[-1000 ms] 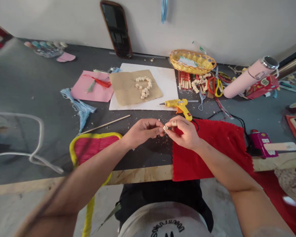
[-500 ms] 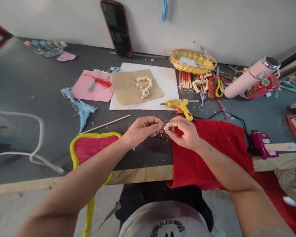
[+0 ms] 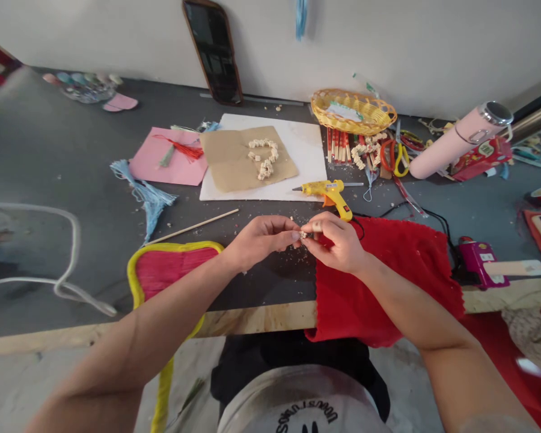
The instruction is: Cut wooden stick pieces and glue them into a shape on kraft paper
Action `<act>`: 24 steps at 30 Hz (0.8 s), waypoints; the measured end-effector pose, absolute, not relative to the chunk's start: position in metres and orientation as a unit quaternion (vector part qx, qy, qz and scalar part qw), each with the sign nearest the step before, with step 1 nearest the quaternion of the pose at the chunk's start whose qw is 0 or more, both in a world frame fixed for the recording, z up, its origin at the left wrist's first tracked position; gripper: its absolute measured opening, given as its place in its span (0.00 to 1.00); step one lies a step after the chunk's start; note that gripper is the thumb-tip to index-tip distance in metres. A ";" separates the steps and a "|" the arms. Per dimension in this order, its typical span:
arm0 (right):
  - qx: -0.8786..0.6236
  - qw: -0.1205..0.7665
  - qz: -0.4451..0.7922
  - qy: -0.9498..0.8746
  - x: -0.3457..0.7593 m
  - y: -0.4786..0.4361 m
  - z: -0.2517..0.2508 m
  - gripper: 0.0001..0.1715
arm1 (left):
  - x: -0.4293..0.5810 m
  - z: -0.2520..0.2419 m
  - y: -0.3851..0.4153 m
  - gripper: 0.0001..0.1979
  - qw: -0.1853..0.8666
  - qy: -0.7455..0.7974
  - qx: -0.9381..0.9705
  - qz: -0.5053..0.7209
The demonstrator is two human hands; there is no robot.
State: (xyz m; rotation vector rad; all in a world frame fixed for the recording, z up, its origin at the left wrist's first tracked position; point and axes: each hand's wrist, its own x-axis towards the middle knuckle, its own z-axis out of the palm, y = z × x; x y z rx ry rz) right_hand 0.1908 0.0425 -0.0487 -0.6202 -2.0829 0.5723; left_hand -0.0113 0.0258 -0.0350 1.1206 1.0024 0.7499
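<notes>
Between the fingertips of both hands is a small cream-coloured cluster of little pieces point(image 3: 303, 235), partly covered by the fingers. My right hand point(image 3: 338, 242) pinches it from the right, and the fingertips of my left hand point(image 3: 267, 240) press against its left side. Pale crumbs are scattered on the dark table point(image 3: 216, 288) under the hands. Just beyond them lies a yellow glue gun point(image 3: 329, 191), its nozzle pointing left. Farther back, a curved string of similar cream pieces point(image 3: 267, 157) rests on brown paper point(image 3: 229, 162) over a white board point(image 3: 315, 144).
Red cloth point(image 3: 388, 270) covers the table's front right. At left lie a yellow-edged pink fan point(image 3: 175, 270), a thin stick point(image 3: 193, 227) and a blue tassel point(image 3: 146, 198). Behind stand a phone point(image 3: 214, 54), a yellow basket point(image 3: 354, 114) and a pink bottle point(image 3: 460, 141); scissors point(image 3: 399, 157) lie nearby.
My left fingertips have moved slightly right, closer against the small cream cluster. My right hand has barely shifted. The things on the table look unchanged.
</notes>
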 end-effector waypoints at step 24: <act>-0.275 0.428 0.251 -0.824 0.195 0.043 -0.046 0.06 | -0.009 -0.035 0.026 0.13 0.665 0.446 0.494 0.339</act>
